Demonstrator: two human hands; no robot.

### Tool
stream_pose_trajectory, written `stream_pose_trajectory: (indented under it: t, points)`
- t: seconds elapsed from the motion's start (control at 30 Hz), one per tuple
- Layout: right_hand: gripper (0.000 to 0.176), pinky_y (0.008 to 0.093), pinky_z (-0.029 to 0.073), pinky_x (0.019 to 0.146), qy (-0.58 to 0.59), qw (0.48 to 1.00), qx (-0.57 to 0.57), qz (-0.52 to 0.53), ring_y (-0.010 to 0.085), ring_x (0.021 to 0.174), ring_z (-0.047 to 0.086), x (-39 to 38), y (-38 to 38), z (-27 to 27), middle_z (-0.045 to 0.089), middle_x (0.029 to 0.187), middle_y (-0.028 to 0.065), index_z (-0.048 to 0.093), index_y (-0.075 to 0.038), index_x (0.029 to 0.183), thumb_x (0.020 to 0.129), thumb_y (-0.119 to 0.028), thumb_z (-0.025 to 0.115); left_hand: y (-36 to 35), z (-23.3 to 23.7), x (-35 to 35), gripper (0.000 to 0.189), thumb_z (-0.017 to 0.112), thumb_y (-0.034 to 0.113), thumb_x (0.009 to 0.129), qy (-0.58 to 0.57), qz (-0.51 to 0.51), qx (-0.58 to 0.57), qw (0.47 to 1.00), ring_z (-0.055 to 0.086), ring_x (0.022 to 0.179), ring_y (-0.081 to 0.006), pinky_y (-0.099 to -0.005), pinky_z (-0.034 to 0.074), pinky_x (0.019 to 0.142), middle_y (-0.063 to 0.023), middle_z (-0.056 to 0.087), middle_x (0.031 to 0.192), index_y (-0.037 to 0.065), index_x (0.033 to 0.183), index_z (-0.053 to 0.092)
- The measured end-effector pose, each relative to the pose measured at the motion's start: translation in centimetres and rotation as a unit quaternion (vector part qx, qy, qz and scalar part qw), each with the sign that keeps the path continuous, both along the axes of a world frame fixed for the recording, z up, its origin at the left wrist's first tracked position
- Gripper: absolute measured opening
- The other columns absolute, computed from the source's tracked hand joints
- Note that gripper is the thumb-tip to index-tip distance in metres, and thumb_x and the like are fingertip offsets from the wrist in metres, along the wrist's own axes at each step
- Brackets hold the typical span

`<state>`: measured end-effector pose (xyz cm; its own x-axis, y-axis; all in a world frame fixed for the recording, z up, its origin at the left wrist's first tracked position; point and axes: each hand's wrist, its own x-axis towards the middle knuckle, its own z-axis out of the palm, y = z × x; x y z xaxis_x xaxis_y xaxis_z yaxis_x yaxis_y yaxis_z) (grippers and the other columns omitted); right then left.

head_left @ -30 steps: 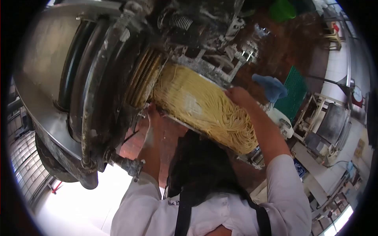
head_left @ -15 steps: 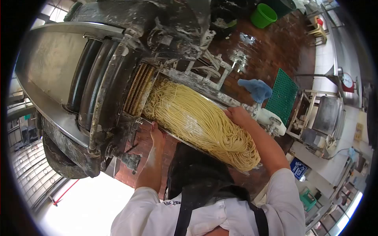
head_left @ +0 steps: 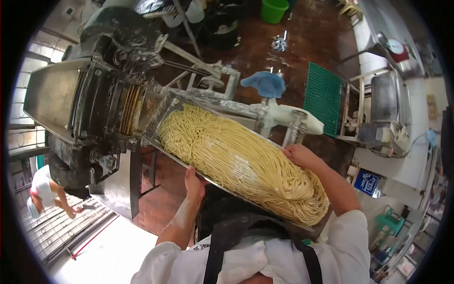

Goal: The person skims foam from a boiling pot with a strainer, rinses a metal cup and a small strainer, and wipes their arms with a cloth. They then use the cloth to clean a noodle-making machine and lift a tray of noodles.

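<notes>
A long metal tray (head_left: 156, 124) heaped with pale yellow noodles (head_left: 236, 161) lies across both my hands, slanting down to the right. White flour dusts the middle of the heap, and the right end is looped into a thick bundle. My left hand (head_left: 195, 183) grips the near long edge, thumb up along the rim, the other fingers partly hidden below. On the far long edge my right hand (head_left: 301, 156) is closed round the rim. The tray's left end sits beside the ridged brass cutting rollers (head_left: 130, 110) of a noodle machine (head_left: 92, 102).
A white machine arm (head_left: 298, 117) and a blue cloth (head_left: 266, 85) are just beyond the tray. A green mat (head_left: 324, 99) lies on the brown tiled floor, with a green bucket (head_left: 274, 10) farther off. At left, another person (head_left: 43, 189) bends near a barred gate.
The tray of noodles has come away from the cutting rollers, toward me and to the right, both hands still on it. The view has shifted, and another person now shows at left.
</notes>
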<state>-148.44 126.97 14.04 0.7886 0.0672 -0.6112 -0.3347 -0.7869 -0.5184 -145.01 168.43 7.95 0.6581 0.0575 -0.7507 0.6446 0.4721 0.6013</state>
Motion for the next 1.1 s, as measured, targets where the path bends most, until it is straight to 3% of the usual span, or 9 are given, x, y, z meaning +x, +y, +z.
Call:
stream_pose_trajectory:
  t: [0.03, 0.13, 0.17, 0.37, 0.5, 0.6, 0.8, 0.9, 1.1]
  points:
    - [0.04, 0.0517, 0.048, 0.072, 0.002, 1.0, -0.006, -0.004, 0.0468, 0.08, 0.061, -1.6, -1.9, 1.9, 0.066, 0.084, 0.0256, 0.069, -0.002, 0.094, 0.099, -0.037, 0.049, -1.8, 2.7, -1.4, 0.036, 0.036, 0.03, 0.106, 0.005, -0.035, 0.015, 0.999, 0.065, 0.101, -0.0298, -0.0477, 0.057, 0.079, -0.0125, 0.063, 0.118, 0.006, 0.128, 0.049]
    - [0.041, 0.0463, 0.049, 0.069, -0.016, 1.0, -0.019, 0.001, 0.0394, 0.072, 0.061, -6.8, -7.8, 7.9, 0.067, 0.081, 0.0218, 0.068, -0.003, 0.094, 0.099, -0.039, 0.051, -6.9, 9.1, -5.8, 0.037, 0.036, 0.031, 0.105, -0.037, -0.028, -0.028, 0.999, 0.066, 0.097, -0.0279, -0.0453, 0.058, 0.073, -0.0121, 0.064, 0.117, 0.006, 0.127, 0.05]
    - [0.042, 0.0447, 0.049, 0.068, -0.001, 1.0, -0.028, -0.01, 0.0364, 0.07, 0.061, -8.0, -9.4, 11.5, 0.067, 0.08, 0.0207, 0.068, -0.003, 0.094, 0.099, -0.04, 0.051, -8.6, 11.8, -7.2, 0.036, 0.039, 0.033, 0.106, -0.05, -0.022, -0.046, 0.997, 0.069, 0.085, -0.0265, -0.0435, 0.062, 0.061, -0.0114, 0.066, 0.106, 0.003, 0.122, 0.051]
    - [0.052, 0.0435, 0.049, 0.069, 0.027, 0.992, -0.077, -0.094, 0.0337, 0.072, 0.062, -15.9, -12.2, 27.1, 0.067, 0.081, 0.0197, 0.068, -0.001, 0.095, 0.099, -0.049, 0.048, -10.7, 23.1, -13.3, 0.032, 0.042, 0.032, 0.106, -0.129, -0.103, -0.095, 0.982, 0.067, 0.079, -0.0203, -0.0363, 0.061, 0.058, -0.009, 0.066, 0.1, 0.005, 0.117, 0.053]
    - [0.041, 0.0361, 0.049, 0.07, -0.013, 0.985, -0.114, -0.127, 0.0212, 0.068, 0.06, -20.2, -8.4, 33.2, 0.069, 0.08, 0.0152, 0.069, -0.003, 0.1, 0.099, -0.041, 0.052, -8.8, 25.8, -15.0, 0.033, 0.043, 0.033, 0.105, -0.127, -0.146, -0.143, 0.971, 0.066, 0.091, -0.0216, -0.0363, 0.06, 0.063, -0.0085, 0.065, 0.109, 0.007, 0.125, 0.051]
    - [0.041, 0.0363, 0.049, 0.071, -0.022, 0.98, -0.142, -0.138, 0.0228, 0.068, 0.06, -22.0, -5.9, 34.7, 0.068, 0.081, 0.0164, 0.069, -0.005, 0.104, 0.099, -0.042, 0.051, -7.4, 25.8, -15.0, 0.035, 0.043, 0.035, 0.105, -0.119, -0.189, -0.174, 0.959, 0.065, 0.098, -0.0221, -0.0373, 0.06, 0.068, -0.0075, 0.063, 0.116, 0.01, 0.129, 0.05]
    - [0.047, 0.0433, 0.05, 0.073, -0.008, 0.974, -0.148, -0.169, 0.0369, 0.076, 0.064, -22.9, -3.8, 36.1, 0.068, 0.082, 0.0206, 0.07, -0.005, 0.1, 0.098, -0.047, 0.049, -6.3, 26.5, -13.6, 0.04, 0.041, 0.037, 0.104, -0.123, -0.216, -0.167, 0.954, 0.066, 0.101, -0.0233, -0.0392, 0.061, 0.072, -0.0094, 0.064, 0.119, 0.008, 0.132, 0.048]
    - [0.048, 0.0483, 0.05, 0.076, 0.005, 0.969, -0.199, -0.147, 0.0427, 0.085, 0.063, -21.8, -3.0, 37.2, 0.068, 0.087, 0.0226, 0.069, -0.005, 0.096, 0.098, -0.047, 0.046, -6.9, 27.7, -12.7, 0.032, 0.04, 0.033, 0.106, -0.068, -0.192, -0.18, 0.962, 0.069, 0.086, -0.0235, -0.0401, 0.063, 0.063, -0.0105, 0.066, 0.107, 0.007, 0.122, 0.049]
    - [0.049, 0.0487, 0.051, 0.077, 0.026, 0.959, -0.245, -0.14, 0.0422, 0.084, 0.064, -20.0, -2.2, 38.6, 0.069, 0.088, 0.0213, 0.071, -0.007, 0.098, 0.097, -0.049, 0.046, -6.3, 27.0, -11.7, 0.034, 0.038, 0.034, 0.106, -0.042, -0.205, -0.21, 0.955, 0.068, 0.093, -0.0269, -0.0425, 0.063, 0.066, -0.011, 0.065, 0.113, 0.008, 0.126, 0.046]
